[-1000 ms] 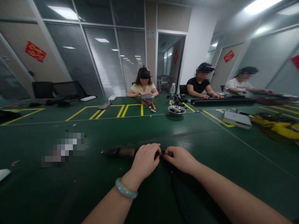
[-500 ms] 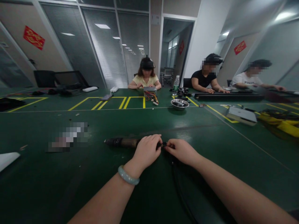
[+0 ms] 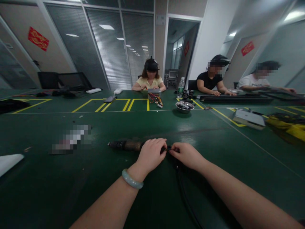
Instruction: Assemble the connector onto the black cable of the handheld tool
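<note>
A long, slim power tool, dark with a brown barrel and a drill-like chuck at its left end, lies on the green table. My left hand is closed around its right end, with a pale green bangle on the wrist. Close beside it, my right hand pinches a small dark fitting at the tool's end; the fingers hide most of it. A black hose or cable runs from below my right hand toward the bottom edge. Whether it joins the fitting is hidden.
A metal bowl with dark pieces stands ahead. Beyond it are a bottle and a grey box with coloured wires. A silver box and yellow-black bundle lie right. Several people work across the table.
The view has shifted slightly, moving the scene a little to the right. Both hands keep nearly the same hold at the tool's right end.
</note>
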Available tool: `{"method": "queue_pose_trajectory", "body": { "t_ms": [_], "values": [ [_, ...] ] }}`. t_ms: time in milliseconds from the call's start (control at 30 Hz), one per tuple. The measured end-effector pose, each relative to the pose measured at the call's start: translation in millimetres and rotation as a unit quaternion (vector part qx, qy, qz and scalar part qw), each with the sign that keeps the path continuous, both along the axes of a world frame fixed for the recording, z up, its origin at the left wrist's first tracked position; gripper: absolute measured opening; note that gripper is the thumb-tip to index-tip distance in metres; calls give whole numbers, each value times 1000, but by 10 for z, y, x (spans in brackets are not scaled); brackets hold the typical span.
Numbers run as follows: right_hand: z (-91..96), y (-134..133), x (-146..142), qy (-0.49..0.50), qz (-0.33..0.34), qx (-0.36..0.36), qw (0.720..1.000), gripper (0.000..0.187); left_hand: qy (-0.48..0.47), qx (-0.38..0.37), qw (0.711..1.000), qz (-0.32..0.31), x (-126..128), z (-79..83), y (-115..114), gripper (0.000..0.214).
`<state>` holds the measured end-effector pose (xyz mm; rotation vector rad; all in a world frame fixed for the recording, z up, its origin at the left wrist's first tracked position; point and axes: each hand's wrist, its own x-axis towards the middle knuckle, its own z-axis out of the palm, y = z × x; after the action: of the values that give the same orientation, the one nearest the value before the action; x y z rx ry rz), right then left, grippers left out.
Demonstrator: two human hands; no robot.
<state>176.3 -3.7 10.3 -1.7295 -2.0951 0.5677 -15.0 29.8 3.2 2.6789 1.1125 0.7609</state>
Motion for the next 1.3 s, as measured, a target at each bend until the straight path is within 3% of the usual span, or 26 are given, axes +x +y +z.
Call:
{"method": "queue_pose_trajectory", "body": {
  "t_ms": [200,400,700,900,1133,1300],
  "values": [
    [31,-5,-15,-2,-7,-14,1000,21,-11,-2,1000,19,-2,-6,-13,22],
    [18,7,-11,1,2,-4,1000,21,-1,-3,1000,-2,-13,30,-35,10],
    [24,2,-13,-2,-5,-11,1000,22,-9,-6,1000,16,-1,26,-34,19],
    [27,6,-18,-3,1,-10,1000,22,7,-7,1000,5,-6,56,-44,11],
    [19,14,-17,2,-6,-21,1000,21,-15,-10,1000,21,-4,24,-35,25],
    [-2,14,3,6,-2,-13,1000,21,-4,3,1000,1,-10,28,-30,14]
  ]
}}
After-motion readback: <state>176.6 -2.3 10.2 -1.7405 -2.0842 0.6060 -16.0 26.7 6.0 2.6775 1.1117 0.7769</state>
